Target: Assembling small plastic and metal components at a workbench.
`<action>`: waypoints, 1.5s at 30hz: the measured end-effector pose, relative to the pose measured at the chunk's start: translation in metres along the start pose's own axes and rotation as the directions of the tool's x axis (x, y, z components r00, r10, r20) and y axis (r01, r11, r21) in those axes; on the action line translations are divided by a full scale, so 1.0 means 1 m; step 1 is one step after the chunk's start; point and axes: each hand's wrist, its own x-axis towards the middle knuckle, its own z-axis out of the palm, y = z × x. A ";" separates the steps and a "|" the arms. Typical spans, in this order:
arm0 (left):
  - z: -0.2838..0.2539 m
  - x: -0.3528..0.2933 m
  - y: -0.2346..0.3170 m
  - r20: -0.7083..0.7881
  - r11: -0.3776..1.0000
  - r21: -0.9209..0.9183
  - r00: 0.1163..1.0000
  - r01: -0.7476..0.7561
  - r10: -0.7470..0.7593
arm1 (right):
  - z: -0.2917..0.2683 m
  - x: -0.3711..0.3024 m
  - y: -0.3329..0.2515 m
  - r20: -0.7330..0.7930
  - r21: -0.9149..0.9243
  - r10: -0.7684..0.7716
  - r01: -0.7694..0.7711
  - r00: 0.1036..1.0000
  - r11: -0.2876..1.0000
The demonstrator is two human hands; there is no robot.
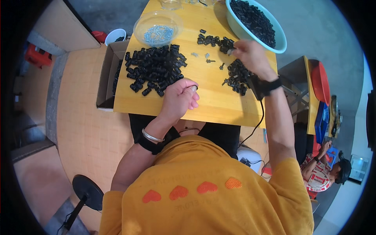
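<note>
One yellow table (205,102) on tan floor (84,117), your left hand (178,98) clenching one dark piece (196,86) by the table's near edge, three black-part heaps (156,64) atop, your right hand (251,57) over its right, grip unclear, one bowl (177,29), one basin (280,46) toward its far end

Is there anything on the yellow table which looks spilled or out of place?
Slightly: a few silvery screws lie loose on the yellow table, outside the clear plastic bowl of similar ones, so they may be stray.

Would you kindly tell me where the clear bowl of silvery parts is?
In the head view, the clear bowl sits by the left edge of the table, just beyond the left heap of black parts.
</note>
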 end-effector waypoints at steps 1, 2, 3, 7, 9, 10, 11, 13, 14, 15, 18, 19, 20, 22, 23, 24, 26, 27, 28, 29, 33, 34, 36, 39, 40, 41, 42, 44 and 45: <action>-0.001 0.001 0.000 -0.011 1.000 0.024 1.000 0.015 -0.015 | 0.006 0.000 0.005 -0.017 -0.082 -0.020 0.019 1.000 0.996; -0.001 0.003 0.000 -0.022 0.998 0.048 0.999 0.030 -0.029 | 0.005 -0.001 0.011 -0.023 -0.082 -0.026 0.024 0.999 0.996; -0.003 0.001 -0.001 -0.026 0.998 0.049 0.999 0.033 -0.032 | 0.003 -0.010 0.010 -0.075 0.051 0.086 -0.082 0.993 0.995; -0.002 0.001 0.001 0.011 0.999 0.047 1.000 -0.024 0.024 | 0.002 -0.013 0.016 -0.069 0.107 0.183 -0.175 0.981 0.979; -0.001 0.002 0.001 -0.012 0.998 0.055 1.000 0.021 -0.020 | 0.006 -0.018 0.016 -0.044 0.096 0.196 -0.191 0.980 0.977; -0.002 0.002 0.000 -0.005 0.999 0.052 1.000 0.005 -0.005 | 0.008 -0.020 0.016 -0.043 0.095 0.197 -0.192 0.980 0.977; -0.002 0.002 -0.001 0.001 0.999 0.048 1.000 -0.010 0.010 | 0.010 -0.021 0.017 -0.007 0.085 0.167 -0.166 0.986 0.983; -0.001 0.002 0.000 0.003 0.999 0.038 1.000 -0.011 0.011 | 0.018 -0.023 0.015 0.027 0.080 0.139 -0.141 0.990 0.987; -0.002 0.002 0.000 0.005 1.000 0.026 1.000 -0.014 0.014 | 0.023 -0.023 0.013 0.044 0.024 0.056 -0.057 0.997 0.998; -0.002 0.002 0.000 0.004 1.000 0.027 1.000 -0.014 0.014 | 0.027 -0.023 0.011 0.065 -0.033 -0.028 0.030 0.997 0.999; -0.004 0.002 -0.002 0.006 0.999 0.027 1.000 -0.017 0.017 | 0.032 -0.021 0.001 0.144 -0.247 -0.073 0.108 0.987 0.963; -0.003 0.001 -0.002 0.007 1.000 0.014 1.000 -0.014 0.013 | 0.034 -0.021 -0.002 0.149 -0.279 -0.066 0.106 0.987 0.954; -0.003 0.001 -0.002 0.007 1.000 0.001 1.000 -0.010 0.010 | 0.035 -0.021 -0.002 0.148 -0.278 -0.069 0.109 0.987 0.954; -0.002 0.001 -0.002 0.010 1.000 0.004 1.000 -0.008 0.008 | 0.038 -0.020 -0.003 0.182 -0.302 -0.077 0.130 0.980 0.944; -0.002 0.001 -0.002 0.017 1.000 0.006 1.000 -0.002 0.002 | 0.037 -0.019 -0.003 0.182 -0.301 -0.079 0.132 0.980 0.944; -0.003 0.001 -0.003 0.012 1.000 0.006 1.000 -0.003 0.003 | 0.036 -0.019 -0.003 0.144 -0.266 -0.096 0.132 0.985 0.955; -0.005 0.002 -0.003 0.012 0.999 -0.033 1.000 0.008 -0.008 | 0.032 -0.022 -0.003 0.107 -0.227 -0.111 0.133 0.988 0.965; -0.006 0.001 -0.002 0.008 0.999 -0.033 1.000 0.013 -0.012 | 0.027 -0.026 -0.006 0.087 0.060 -0.012 0.007 0.996 0.998; -0.005 0.001 -0.001 0.007 0.996 -0.085 1.000 0.028 -0.027 | 0.023 -0.030 -0.009 0.096 0.342 0.092 -0.120 0.991 0.932; -0.004 0.001 0.002 0.007 0.990 -0.135 0.999 0.044 -0.043 | 0.019 -0.034 -0.014 0.166 0.551 0.142 -0.211 0.976 0.808; 0.013 -0.004 0.021 0.061 0.964 -0.264 0.998 0.034 -0.019 | 0.014 -0.062 -0.060 0.140 0.886 0.100 -0.170 0.985 0.431; 0.016 -0.007 0.025 0.070 0.960 -0.280 0.998 0.022 -0.003 | 0.021 -0.068 -0.065 0.175 0.928 0.119 -0.205 0.977 0.311; 0.020 -0.010 0.028 0.075 0.956 -0.293 0.997 0.011 0.012 | 0.029 -0.077 -0.079 0.171 0.978 0.139 -0.186 0.975 0.098; 0.022 -0.014 0.030 0.094 0.940 -0.336 0.991 -0.054 0.091 | 0.036 -0.086 -0.091 0.199 0.977 0.145 -0.184 0.969 -0.109; 0.024 -0.015 0.030 0.095 0.938 -0.338 0.989 -0.074 0.113 | 0.037 -0.088 -0.093 0.200 0.976 0.142 -0.184 0.970 -0.113; 0.024 -0.016 0.030 0.097 0.935 -0.341 0.986 -0.095 0.135 | 0.037 -0.089 -0.096 0.209 0.970 0.157 -0.184 0.965 -0.157; 0.025 -0.017 0.030 0.094 0.936 -0.340 0.986 -0.096 0.135 | 0.037 -0.091 -0.097 0.219 0.963 0.172 -0.184 0.960 -0.198; 0.026 -0.017 0.028 0.091 0.925 -0.363 0.984 -0.113 0.156 | 0.038 -0.095 -0.100 0.241 0.953 0.162 -0.202 0.957 -0.224; 0.027 -0.018 0.027 0.090 0.924 -0.364 0.983 -0.115 0.157 | 0.039 -0.096 -0.101 0.261 0.944 0.153 -0.219 0.953 -0.247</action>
